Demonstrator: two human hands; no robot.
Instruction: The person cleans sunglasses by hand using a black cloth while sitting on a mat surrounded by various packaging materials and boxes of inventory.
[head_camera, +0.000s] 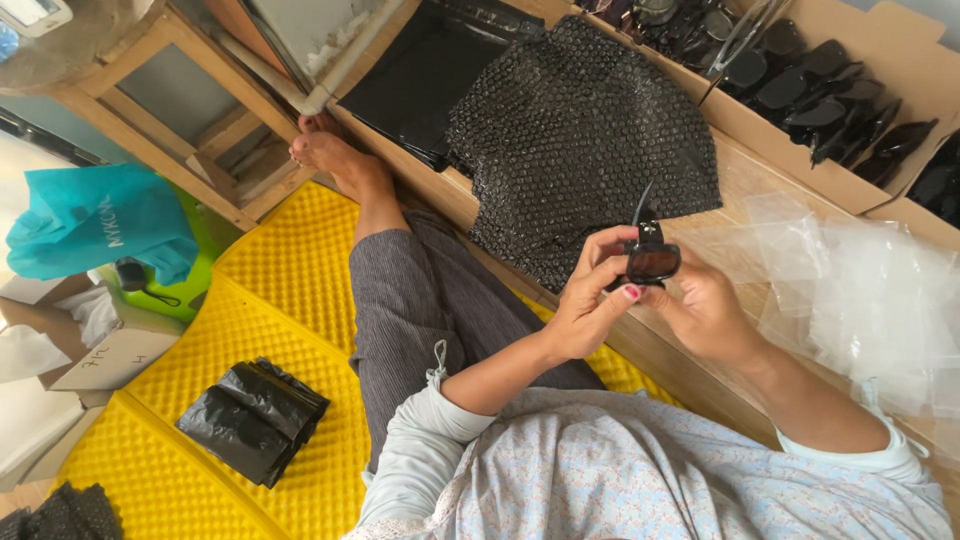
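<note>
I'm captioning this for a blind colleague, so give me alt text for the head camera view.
Both hands, the left hand and right hand, hold a pair of dark sunglasses over a low wooden table. A black bubble-wrap sheet and clear plastic bags lie on it; the person sits on a yellow mat.

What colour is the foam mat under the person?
Bright yellow, with a bumpy egg-crate pattern; the mat shows in the head view.

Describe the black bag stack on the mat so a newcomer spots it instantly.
Start at the yellow foam mat the person sits on. Left of the grey-trousered leg, toward the near edge, lies the bag stack: folded, glossy, crinkled black plastic. Unlike the bubble wrap on the bench, it is smooth, with no bubbles.
</note>
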